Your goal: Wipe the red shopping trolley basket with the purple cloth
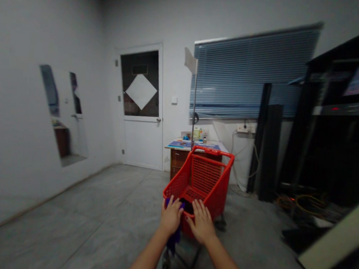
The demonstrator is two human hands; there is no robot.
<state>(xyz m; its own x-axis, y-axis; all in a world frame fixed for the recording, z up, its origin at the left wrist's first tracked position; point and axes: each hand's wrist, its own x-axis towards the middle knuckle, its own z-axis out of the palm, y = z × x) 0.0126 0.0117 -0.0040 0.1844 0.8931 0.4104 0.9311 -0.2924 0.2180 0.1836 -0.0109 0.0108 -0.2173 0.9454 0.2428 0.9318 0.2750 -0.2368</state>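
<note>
A red plastic shopping cart (207,174) stands in front of me, its raised handle bar on the far side. Over its near rim lies my left hand (171,216), closed across the edge with a purple cloth (175,235) under it. The cloth hangs down outside the basket. My right hand (203,222) rests on the same rim further right, fingers reaching over the edge and thumb on the outer side. Between the hands a dark patch (189,206) shows inside the basket; I cannot make out what it is. A thin pole with a pale flag (190,61) rises beyond my left hand.
Behind the cart is a small desk (178,156) with bottles and papers. A white door (142,142) and a wall mirror (63,115) are to the left. On the right are dark panels (269,152), loose cables (309,202), a dark rack and a slanted pale board (334,241).
</note>
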